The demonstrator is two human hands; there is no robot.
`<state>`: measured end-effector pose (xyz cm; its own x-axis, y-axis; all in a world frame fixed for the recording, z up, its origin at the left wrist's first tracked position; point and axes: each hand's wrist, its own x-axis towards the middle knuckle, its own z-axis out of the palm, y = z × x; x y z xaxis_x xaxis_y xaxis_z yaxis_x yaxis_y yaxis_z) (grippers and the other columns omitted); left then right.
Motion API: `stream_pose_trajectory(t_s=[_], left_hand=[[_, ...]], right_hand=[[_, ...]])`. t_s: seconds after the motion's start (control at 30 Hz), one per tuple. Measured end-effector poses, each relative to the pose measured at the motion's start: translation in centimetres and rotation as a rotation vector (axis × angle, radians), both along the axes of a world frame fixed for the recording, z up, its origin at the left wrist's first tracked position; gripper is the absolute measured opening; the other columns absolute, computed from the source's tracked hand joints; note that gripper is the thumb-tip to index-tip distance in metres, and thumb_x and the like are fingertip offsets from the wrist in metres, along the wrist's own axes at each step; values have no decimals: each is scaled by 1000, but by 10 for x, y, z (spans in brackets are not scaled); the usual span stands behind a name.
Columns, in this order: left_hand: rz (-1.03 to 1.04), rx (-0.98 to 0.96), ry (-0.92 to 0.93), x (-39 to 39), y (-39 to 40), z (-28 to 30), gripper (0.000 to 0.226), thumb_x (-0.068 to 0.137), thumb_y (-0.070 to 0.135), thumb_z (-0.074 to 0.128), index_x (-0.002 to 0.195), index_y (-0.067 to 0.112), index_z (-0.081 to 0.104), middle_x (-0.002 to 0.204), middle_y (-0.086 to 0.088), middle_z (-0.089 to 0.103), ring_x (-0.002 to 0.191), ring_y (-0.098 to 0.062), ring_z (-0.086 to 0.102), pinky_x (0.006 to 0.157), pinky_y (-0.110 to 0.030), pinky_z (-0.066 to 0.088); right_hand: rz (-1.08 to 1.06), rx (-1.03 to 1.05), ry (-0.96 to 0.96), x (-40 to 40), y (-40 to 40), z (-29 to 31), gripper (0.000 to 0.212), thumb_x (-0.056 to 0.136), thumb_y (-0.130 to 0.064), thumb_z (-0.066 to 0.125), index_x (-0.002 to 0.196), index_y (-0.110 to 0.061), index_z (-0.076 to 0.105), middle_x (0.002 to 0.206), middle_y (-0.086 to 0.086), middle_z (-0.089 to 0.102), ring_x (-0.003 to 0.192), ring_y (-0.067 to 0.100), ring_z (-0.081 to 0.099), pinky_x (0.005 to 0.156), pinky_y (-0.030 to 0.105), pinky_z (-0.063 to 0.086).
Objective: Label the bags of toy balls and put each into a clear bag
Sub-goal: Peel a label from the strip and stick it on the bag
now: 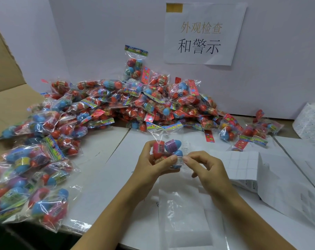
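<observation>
Head view puts the work at lower centre of the frame: my left hand (pixel 151 159) is wrapped around one bag of toy balls (pixel 166 153), fingers curled behind it and thumb across the front, holding it up off the desk (pixel 117 174). My right hand (pixel 200 165) pinches a small white warning label (pixel 180 160) against the bag's front, just beside the left thumb. So both hands are grasping, one the bag, the other the sticker.

I judge the step in hand to be the labelling itself. To do it well I would keep the left thumb stretching the film flat over a ball, lay one edge of the label down first, then smooth it across so it does not crease (loose film wrinkles easily). The printed side should stay readable and clear of the barcode on the red ball.

A clear bag (pixel 182 213) lies flat on the desk directly below my hands, ready for the next step. The pile of unlabelled bags (pixel 131 105) fills the middle and left of the frame, and the label sheet (pixel 243 166) lies at right.
</observation>
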<state>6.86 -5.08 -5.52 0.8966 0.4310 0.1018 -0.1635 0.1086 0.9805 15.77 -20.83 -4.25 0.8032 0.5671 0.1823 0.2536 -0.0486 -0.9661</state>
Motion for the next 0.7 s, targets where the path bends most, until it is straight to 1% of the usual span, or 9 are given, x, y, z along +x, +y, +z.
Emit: stream_pose_trajectory(t_s=[0.07,0.13,0.2,0.23,0.37,0.43,0.53,0.57,0.7], left_hand=[[13,15,0,0,0,1,58,79,31,84,127,24,53,109,3,76,105,-25,74,80,-31,61],[20,26,-7,0,-1,0,59,79,32,84,128,21,54,112,-4,75,104,-28,74,82,-36,62],[17,27,1,0,-1,1,66,75,38,85,130,19,54,117,-9,73,104,-32,74,86,-43,62],[14,24,5,0,-2,2,67,75,38,85,131,19,53,118,-9,73,104,-32,74,87,-43,62],[18,-8,10,1,0,5,62,73,35,84,126,22,55,113,-5,75,103,-28,75,80,-33,62],[25,4,15,1,1,3,61,73,34,83,126,23,55,114,-5,74,103,-28,74,80,-34,62],[29,24,14,1,0,3,62,75,34,82,129,23,54,119,-7,72,104,-28,74,84,-38,63],[31,29,12,1,0,2,62,75,34,82,129,23,54,119,-7,72,104,-27,74,84,-38,63],[25,28,15,0,0,2,61,75,34,82,129,25,54,116,-2,74,105,-25,74,82,-36,62]], right_hand=[[26,-63,-44,-3,1,1,36,75,-57,70,87,-23,73,85,-10,72,86,6,66,67,18,51],[63,-76,-35,-5,1,3,42,68,-60,71,80,-21,73,75,-4,71,73,6,66,63,16,51],[95,-40,21,-3,0,5,43,66,-57,75,80,-16,73,69,-1,69,63,6,63,57,15,48],[111,-25,45,-3,-1,6,43,66,-55,76,81,-14,74,68,0,70,62,6,63,56,14,47],[156,-25,98,-1,-2,7,38,69,-47,76,88,-15,75,72,3,73,67,10,67,57,19,48],[167,-38,97,-1,-2,6,32,74,-43,75,89,-15,75,72,3,73,68,10,67,58,20,48],[169,-55,79,1,-3,5,14,87,-28,74,88,-15,74,72,3,73,69,11,68,61,24,48],[170,-62,72,1,-3,5,11,89,-25,73,88,-15,74,72,3,73,69,11,68,61,26,48],[177,-77,53,1,-4,6,8,92,-20,70,88,-14,73,70,3,73,69,10,67,62,27,47]])
